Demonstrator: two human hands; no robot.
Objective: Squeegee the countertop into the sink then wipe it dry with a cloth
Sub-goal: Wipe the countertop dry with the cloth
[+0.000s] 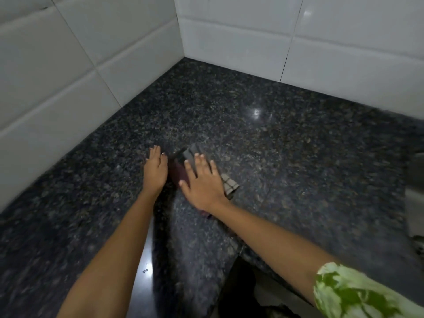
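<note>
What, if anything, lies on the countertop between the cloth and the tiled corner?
Nothing visible does. The right hand presses flat on the cloth; the left hand rests beside it. The countertop up to the corner shows bare.

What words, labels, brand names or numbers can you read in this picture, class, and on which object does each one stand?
None: no readable text on the checked cloth, the granite countertop, the white wall tiles or the green patterned sleeve.
</note>
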